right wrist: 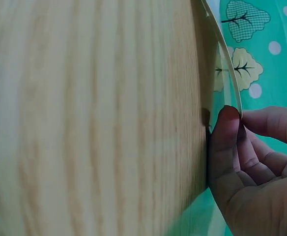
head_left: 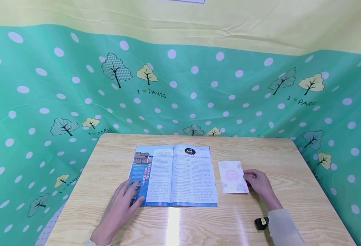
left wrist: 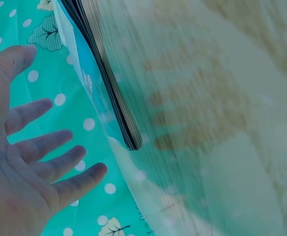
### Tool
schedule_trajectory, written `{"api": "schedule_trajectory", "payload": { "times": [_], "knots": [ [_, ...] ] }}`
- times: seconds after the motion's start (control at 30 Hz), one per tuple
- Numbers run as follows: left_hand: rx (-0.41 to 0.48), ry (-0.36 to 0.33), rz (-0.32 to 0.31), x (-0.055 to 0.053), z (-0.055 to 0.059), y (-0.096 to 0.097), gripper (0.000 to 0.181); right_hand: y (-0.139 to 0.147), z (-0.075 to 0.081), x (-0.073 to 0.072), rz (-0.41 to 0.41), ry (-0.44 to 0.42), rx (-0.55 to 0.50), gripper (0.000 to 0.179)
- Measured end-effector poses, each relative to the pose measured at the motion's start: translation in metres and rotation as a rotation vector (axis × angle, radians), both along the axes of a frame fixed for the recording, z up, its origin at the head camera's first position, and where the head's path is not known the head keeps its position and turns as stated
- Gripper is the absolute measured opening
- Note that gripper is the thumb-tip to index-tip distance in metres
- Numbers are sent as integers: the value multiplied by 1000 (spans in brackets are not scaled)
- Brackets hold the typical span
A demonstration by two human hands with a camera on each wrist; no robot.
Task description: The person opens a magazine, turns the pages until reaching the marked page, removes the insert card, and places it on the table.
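Note:
An open magazine [head_left: 186, 181] with blue-edged pages of print and a photo of buildings lies flat on the wooden table. Over its lower left corner is my left hand [head_left: 120, 206]; in the left wrist view, its fingers are spread beside the magazine's page edges [left wrist: 121, 108] and hold nothing. To the right of the magazine lies a thin white card [head_left: 232, 184] with a pink cartoon face. My right hand [head_left: 260, 184] pinches the card's right edge between thumb and forefinger, as the right wrist view shows. That edge is bent up from the tabletop.
The wooden table [head_left: 106, 153] reflects a bright strip of light near its front. Behind and beside it hangs a green cloth [head_left: 180, 112] with white dots and printed trees. A small black device [head_left: 261, 223] is at the right sleeve [head_left: 283, 227].

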State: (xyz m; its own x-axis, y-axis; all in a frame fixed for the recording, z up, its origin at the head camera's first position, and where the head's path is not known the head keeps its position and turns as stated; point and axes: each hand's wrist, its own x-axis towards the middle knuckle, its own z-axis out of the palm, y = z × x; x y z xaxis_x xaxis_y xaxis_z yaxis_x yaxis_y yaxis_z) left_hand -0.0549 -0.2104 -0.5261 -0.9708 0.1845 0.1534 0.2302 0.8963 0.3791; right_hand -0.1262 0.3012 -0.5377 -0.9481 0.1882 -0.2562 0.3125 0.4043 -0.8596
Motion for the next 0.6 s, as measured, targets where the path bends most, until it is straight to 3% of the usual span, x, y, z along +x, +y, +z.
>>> {"api": "schedule_trajectory", "payload": {
  "times": [0.33,0.6],
  "knots": [
    [29,24,-25,0,0,0,61,2,3,0,24,64,173,29],
    [14,-1,-26,-2,1,2,61,-7,14,6,0,114,261,28]
  ]
}}
